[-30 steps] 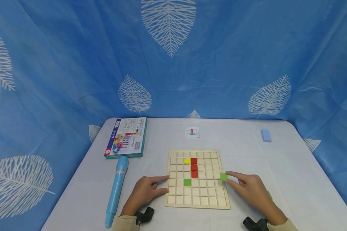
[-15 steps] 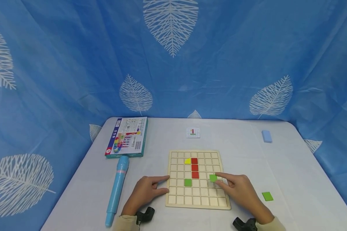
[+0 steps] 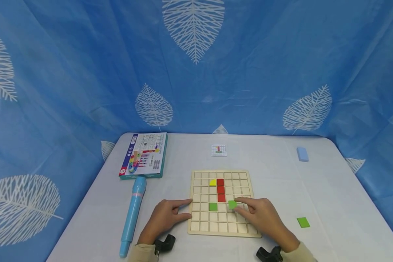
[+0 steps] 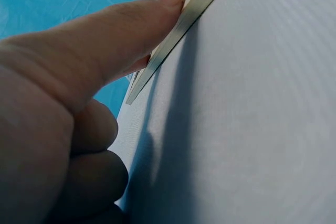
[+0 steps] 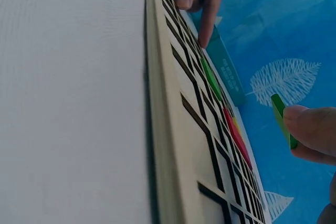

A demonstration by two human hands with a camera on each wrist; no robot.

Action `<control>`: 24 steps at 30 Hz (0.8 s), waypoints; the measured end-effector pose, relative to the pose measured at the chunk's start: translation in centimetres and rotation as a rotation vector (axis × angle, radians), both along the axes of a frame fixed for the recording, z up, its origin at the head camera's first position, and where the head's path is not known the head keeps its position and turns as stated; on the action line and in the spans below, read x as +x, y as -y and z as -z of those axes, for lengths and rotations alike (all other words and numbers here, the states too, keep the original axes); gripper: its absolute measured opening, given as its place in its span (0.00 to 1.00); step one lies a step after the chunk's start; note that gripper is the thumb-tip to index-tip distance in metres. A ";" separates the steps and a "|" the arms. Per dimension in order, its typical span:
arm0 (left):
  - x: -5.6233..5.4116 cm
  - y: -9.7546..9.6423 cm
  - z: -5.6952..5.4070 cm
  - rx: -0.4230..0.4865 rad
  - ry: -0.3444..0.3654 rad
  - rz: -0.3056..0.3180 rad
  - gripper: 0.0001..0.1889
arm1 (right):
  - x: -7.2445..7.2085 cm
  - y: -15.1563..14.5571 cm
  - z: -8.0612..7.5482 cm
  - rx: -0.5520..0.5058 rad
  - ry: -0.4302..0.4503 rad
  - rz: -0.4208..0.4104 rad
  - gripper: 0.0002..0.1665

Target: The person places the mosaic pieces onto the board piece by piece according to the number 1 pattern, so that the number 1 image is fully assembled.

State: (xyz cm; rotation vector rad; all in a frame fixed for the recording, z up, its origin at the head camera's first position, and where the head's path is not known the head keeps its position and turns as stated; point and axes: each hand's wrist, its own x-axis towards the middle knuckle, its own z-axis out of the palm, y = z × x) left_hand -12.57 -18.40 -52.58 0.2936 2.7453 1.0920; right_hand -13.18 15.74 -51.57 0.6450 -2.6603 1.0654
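Between the thumb and forefinger of my right hand (image 3: 263, 214) is a square green tile (image 3: 232, 205), pinched above the wooden grid board (image 3: 222, 227). In the right wrist view this green tile (image 5: 283, 121) is tilted and clear of the board. My left hand (image 3: 165, 216) touches the board's left edge with thumb and forefinger, spread apart along it; its other fingers are curled in the left wrist view. On the grid lie a column of red tiles (image 3: 221, 190), a yellow piece (image 3: 213, 182) beside the top one, and another green tile (image 3: 213, 207) lower left.
A loose green tile (image 3: 303, 222) lies on the white table to the right. Behind the board is a small pattern card (image 3: 218, 150). A light blue block (image 3: 302, 154) sits back right. At left are a printed box (image 3: 144, 154) and a long blue tube (image 3: 132, 216).
My right hand has carried the green tile leftward from the board's right edge to over the grid, uncovering the loose green tile on the table. The left hand has stayed in place.
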 end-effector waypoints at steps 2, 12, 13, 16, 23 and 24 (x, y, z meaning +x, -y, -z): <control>0.0 0.0 0.1 -0.001 0.000 0.001 0.27 | 0.0 0.3 0.2 0.003 0.021 -0.005 0.15; 0.0 0.0 0.3 0.005 0.001 0.007 0.26 | 0.0 1.5 1.1 0.000 0.009 -0.020 0.14; 0.0 0.0 0.3 0.007 0.000 0.007 0.26 | 0.0 1.6 1.1 -0.001 0.009 -0.020 0.14; 0.0 0.0 0.1 0.008 -0.004 0.007 0.26 | 0.0 1.9 1.3 -0.001 0.015 -0.019 0.14; 0.0 0.0 0.1 0.002 -0.014 0.003 0.26 | -0.2 2.7 1.9 0.001 0.034 -0.007 0.15; 0.0 0.0 0.1 0.001 -0.013 0.001 0.26 | -0.2 2.8 2.0 -0.001 0.038 -0.004 0.15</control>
